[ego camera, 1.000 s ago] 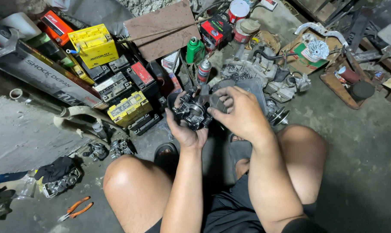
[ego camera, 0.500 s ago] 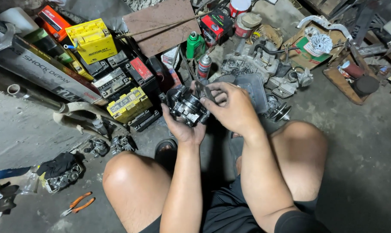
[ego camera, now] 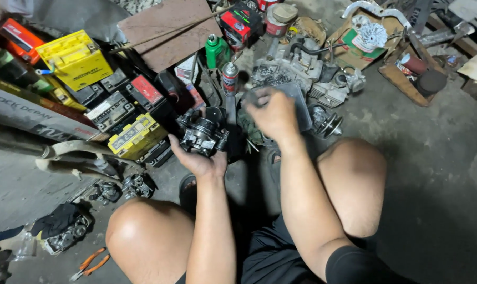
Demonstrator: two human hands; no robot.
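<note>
Nearby, batteries (ego camera: pixel 136 138) and a spray can (ego camera: pixel 229 78) crowd the carburetor-holding left hand (ego camera: pixel 199 158).

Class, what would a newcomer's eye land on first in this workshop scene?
The left hand cradles a grimy carburetor at centre, above the bare knees. The right hand is raised just beyond it, over engine parts on the floor. At upper left sits a bright yellow battery.

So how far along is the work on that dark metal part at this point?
Done: nothing visibly finished. In hand: the left hand cradles the carburetor-like part palm-up, while the right hand reaches over the grey tray. Left: the part looks grimy, and other engine pieces lie scattered.
</note>
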